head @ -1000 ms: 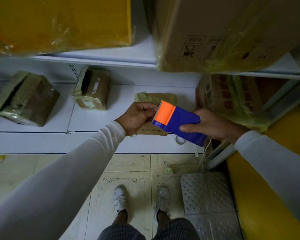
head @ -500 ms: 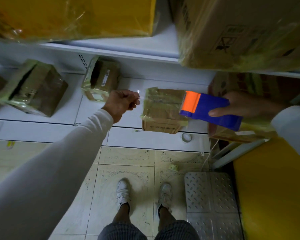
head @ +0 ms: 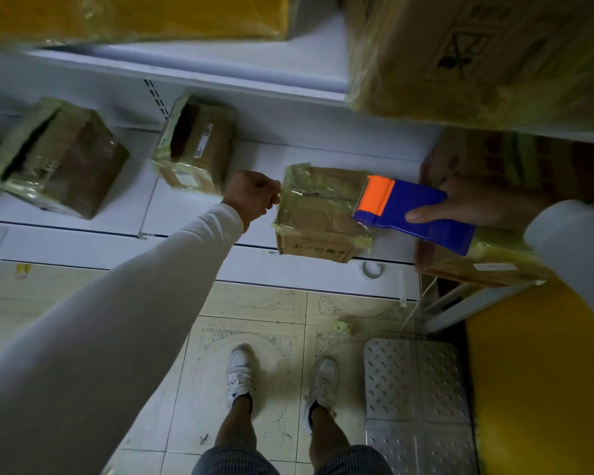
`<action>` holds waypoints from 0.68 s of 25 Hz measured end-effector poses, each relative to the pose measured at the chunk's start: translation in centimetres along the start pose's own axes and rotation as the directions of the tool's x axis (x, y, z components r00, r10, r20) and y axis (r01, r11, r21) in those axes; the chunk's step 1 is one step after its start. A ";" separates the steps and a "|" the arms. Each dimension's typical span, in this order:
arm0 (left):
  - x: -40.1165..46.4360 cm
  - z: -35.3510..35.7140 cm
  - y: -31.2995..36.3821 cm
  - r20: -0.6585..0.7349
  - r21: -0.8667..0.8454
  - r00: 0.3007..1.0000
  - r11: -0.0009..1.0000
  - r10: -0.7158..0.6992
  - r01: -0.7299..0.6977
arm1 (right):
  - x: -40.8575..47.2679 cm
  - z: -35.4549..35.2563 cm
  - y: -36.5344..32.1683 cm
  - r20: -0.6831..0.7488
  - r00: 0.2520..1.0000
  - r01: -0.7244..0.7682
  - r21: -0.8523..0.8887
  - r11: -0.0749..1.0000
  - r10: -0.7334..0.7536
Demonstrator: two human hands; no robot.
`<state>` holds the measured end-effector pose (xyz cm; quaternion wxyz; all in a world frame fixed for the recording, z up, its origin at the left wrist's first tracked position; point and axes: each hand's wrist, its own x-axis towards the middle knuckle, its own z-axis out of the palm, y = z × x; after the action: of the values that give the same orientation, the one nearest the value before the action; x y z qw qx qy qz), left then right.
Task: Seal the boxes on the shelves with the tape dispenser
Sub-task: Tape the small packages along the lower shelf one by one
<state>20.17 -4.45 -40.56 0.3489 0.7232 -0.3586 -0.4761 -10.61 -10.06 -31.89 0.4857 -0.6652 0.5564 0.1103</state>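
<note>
Two hands engaged: right hand (head: 474, 209) clamping tape dispenser (head: 413, 214), long axis level, orange toothed end pointing away from fingers toward left hand (head: 252, 197), fingers curled together beside box (head: 318, 214).

Tape dispenser (head: 413, 214) in right hand (head: 467, 204)

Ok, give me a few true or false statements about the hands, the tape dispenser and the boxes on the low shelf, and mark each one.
1. The right hand holds the blue and orange tape dispenser. True.
2. The left hand lies flat on the small box. False: it is a fist, left of that box.
3. The dispenser's orange end points toward the left hand. True.
4. The roll of tape sits on top of the small box. False: it lies on the white shelf edge.
</note>
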 end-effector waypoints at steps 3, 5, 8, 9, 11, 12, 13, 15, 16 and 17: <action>0.2 0.1 -0.7 0.007 0.057 0.995 0.993 -0.100 0.099 | 0.6 0.3 0.8 -0.011 1.000 -0.010 0.030 0.999 0.010; -0.1 -0.4 -1.3 -0.144 0.277 0.990 0.960 0.008 0.032 | 0.7 0.8 1.3 -0.010 1.000 -0.004 0.058 0.998 0.005; -1.1 0.6 -1.5 -0.155 0.403 0.944 0.891 0.291 -0.208 | 0.7 1.7 1.2 -0.008 1.000 0.019 0.073 0.997 -0.019; -1.2 1.1 -1.5 -0.103 0.422 0.945 0.874 0.312 -0.242 | 0.8 1.9 1.1 -0.010 1.000 0.021 0.085 0.996 -0.020; -0.9 1.5 -1.7 -0.059 0.449 0.953 0.861 0.298 -0.241 | 0.9 2.2 0.8 -0.015 1.000 0.021 0.102 0.995 -0.020; -0.8 1.3 -1.7 -0.061 0.440 0.956 0.868 0.287 -0.232 | 1.0 2.6 0.4 -0.014 1.000 0.022 0.106 0.994 -0.021; -0.7 0.7 -1.8 -0.076 0.434 0.959 0.875 0.272 -0.214 | 1.1 3.1 0.1 -0.017 0.999 0.032 0.115 0.993 -0.030; -0.5 -0.7 -1.8 -0.115 0.468 0.968 0.871 0.225 -0.147 | 1.5 4.8 -0.6 -0.030 0.997 0.071 0.142 0.987 -0.067; -0.5 -1.4 -1.8 -0.125 0.542 0.965 0.831 0.229 -0.127 | 1.7 5.6 -0.9 -0.033 0.996 0.085 0.160 0.983 -0.081; -0.7 -1.7 -1.7 -0.103 0.636 0.948 0.753 0.301 -0.170 | 2.0 6.2 -1.3 -0.032 0.995 0.094 0.176 0.980 -0.090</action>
<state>21.93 -2.78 -41.16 0.1837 0.7897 -0.5468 -0.2090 -6.38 -6.63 -35.73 0.5408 -0.6455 0.5385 0.0299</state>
